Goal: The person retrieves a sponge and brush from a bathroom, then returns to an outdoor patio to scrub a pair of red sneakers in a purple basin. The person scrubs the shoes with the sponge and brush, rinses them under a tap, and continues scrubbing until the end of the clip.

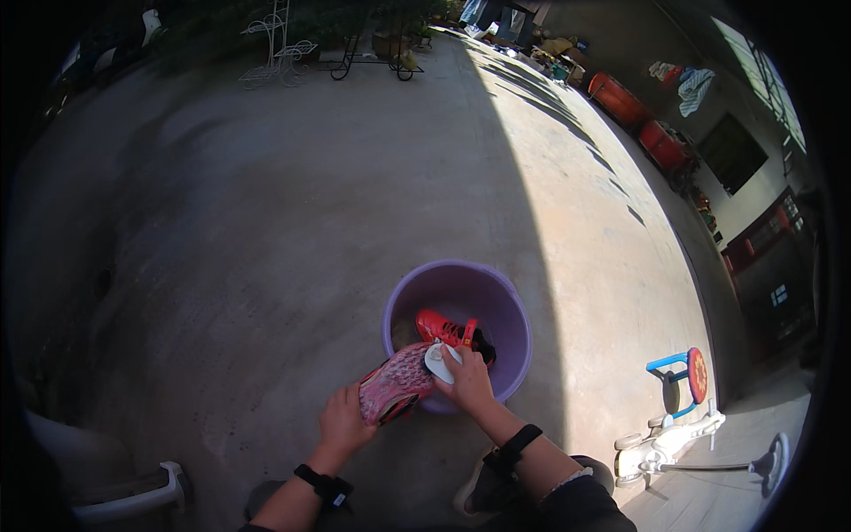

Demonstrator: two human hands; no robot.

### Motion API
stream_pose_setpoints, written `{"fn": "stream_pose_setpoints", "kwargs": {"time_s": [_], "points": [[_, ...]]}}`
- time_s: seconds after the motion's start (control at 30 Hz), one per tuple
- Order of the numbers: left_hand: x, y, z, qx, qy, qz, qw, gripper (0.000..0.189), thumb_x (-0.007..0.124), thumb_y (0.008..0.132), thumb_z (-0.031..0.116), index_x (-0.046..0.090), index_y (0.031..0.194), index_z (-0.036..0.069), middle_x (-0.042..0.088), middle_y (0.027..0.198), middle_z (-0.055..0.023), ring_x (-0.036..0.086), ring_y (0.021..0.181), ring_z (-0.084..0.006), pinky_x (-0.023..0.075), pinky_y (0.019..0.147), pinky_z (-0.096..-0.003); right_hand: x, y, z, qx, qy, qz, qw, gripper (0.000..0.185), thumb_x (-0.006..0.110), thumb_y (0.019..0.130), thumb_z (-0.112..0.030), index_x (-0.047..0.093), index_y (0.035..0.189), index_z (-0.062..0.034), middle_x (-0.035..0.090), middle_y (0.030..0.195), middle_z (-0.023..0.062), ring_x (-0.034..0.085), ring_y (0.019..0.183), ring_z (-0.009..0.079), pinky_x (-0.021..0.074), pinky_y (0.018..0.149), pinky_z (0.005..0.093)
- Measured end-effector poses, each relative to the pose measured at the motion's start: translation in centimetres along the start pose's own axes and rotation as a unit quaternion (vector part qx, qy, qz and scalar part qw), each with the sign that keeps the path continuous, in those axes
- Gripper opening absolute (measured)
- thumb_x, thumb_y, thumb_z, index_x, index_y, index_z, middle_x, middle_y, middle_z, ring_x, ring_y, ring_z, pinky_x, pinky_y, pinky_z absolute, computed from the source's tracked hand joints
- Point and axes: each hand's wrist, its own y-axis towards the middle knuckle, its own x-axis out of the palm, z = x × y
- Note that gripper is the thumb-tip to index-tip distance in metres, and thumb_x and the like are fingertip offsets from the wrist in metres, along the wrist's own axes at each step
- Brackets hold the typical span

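Observation:
My left hand [346,420] grips one end of a red shoe [397,380], turned so its pinkish, foam-streaked sole faces up. In my right hand [471,380] is a white oval-backed scrubbing brush [440,362], held against the far end of that sole. The brush's bristles are mostly hidden beneath its back. Below and beyond both hands stands a purple plastic tub [459,267]. A second red shoe [440,326], with black laces and a dark opening, lies inside it. The held shoe overlaps the tub's near left rim.
Concrete floor [279,233] surrounds the tub, with a sunlit strip to the right. A blue-legged stool [697,374] and a white ride-on toy [671,442] stand at right. A white plastic chair [174,489] is at lower left. Metal plant stands [282,50] are at the back.

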Motion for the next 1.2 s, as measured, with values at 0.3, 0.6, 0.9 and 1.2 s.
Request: {"fn": "stream_pose_setpoints", "kwargs": {"time_s": [0.3, 0.6, 0.9, 1.2], "points": [[-0.8, -0.2, 0.5, -0.008, 0.006, -0.003, 1.0, 0.076, 0.077, 0.06, 0.026, 0.044, 0.126, 0.008, 0.055, 0.111, -0.0136, 0.056, 0.101, -0.0333, 0.0485, 0.082, -0.0438, -0.3, -3.2, -3.4, -0.078, 0.049, -0.085, 0.992, 0.062, 0.075, 0.062, -0.029, 0.058, 0.119, -0.0113, 0.052, 0.111, 0.0163, 0.052, 0.092, 0.0328, 0.0465, 0.077, 0.0417], [0.2, -1.1, 2.1, 0.007, 0.073, 0.041, 0.996, 0.077, 0.078, 0.059, 0.025, 0.043, 0.125, 0.007, 0.054, 0.105, -0.0163, 0.058, 0.092, -0.0359, 0.0487, 0.076, -0.044, -0.1, -2.2, 0.6, -0.117, 0.12, -0.035, 0.985, 0.061, 0.074, 0.065, -0.03, 0.057, 0.12, -0.0106, 0.052, 0.114, 0.0154, 0.051, 0.093, 0.0324, 0.0454, 0.078, 0.0418], [0.4, -0.8, 2.2, 0.016, 0.053, 0.04, 0.998, 0.072, 0.077, 0.059, 0.025, 0.045, 0.121, 0.006, 0.054, 0.105, -0.0153, 0.055, 0.096, -0.0358, 0.0481, 0.078, -0.0439, 2.0, -2.4, 2.7, -0.087, 0.123, 0.015, 0.988, 0.061, 0.074, 0.066, -0.03, 0.056, 0.12, -0.0078, 0.05, 0.112, 0.0175, 0.049, 0.096, 0.0348, 0.0445, 0.078, 0.0434], [0.7, -0.8, 2.4, -0.011, 0.068, 0.053, 0.996, 0.07, 0.077, 0.059, 0.023, 0.046, 0.121, 0.007, 0.054, 0.107, -0.014, 0.054, 0.099, -0.0338, 0.0468, 0.084, -0.0419, 1.1, -2.0, 1.7, -0.022, 0.105, 0.036, 0.994, 0.06, 0.074, 0.066, -0.028, 0.057, 0.121, -0.01, 0.052, 0.112, 0.0172, 0.052, 0.095, 0.035, 0.046, 0.078, 0.0445]]}}
